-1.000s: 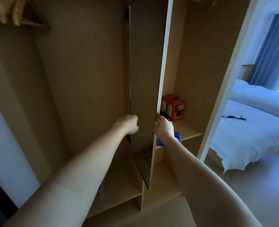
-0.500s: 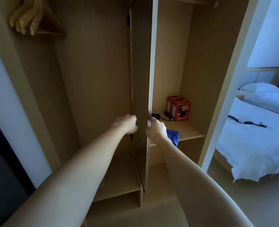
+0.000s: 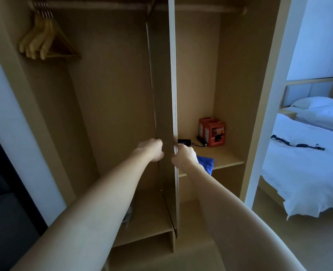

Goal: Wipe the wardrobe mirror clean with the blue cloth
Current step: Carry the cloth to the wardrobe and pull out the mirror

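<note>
Both forearms reached forward into the open wardrobe [image 3: 263, 75]. The left hand [image 3: 152, 150] curled round the rear edge of the mirror panel [image 3: 162, 98]; the right hand [image 3: 184, 156] gripped its pale front edge with the blue cloth [image 3: 206, 163] bunched beneath the palm, hanging over the shelf [image 3: 226, 159] lip. Compared with a second before, the mirror panel had swung nearly edge-on to the view, so its glass face could hardly be seen, and the hands had drawn closer together. Behind the right hand on the shelf lay a black torch [image 3: 201, 141] just beside a red box [image 3: 213, 132]. Wooden hangers [image 3: 42, 40] hung at the upper left. Beyond the wardrobe's side stood a white bed [image 3: 302, 169].
</note>
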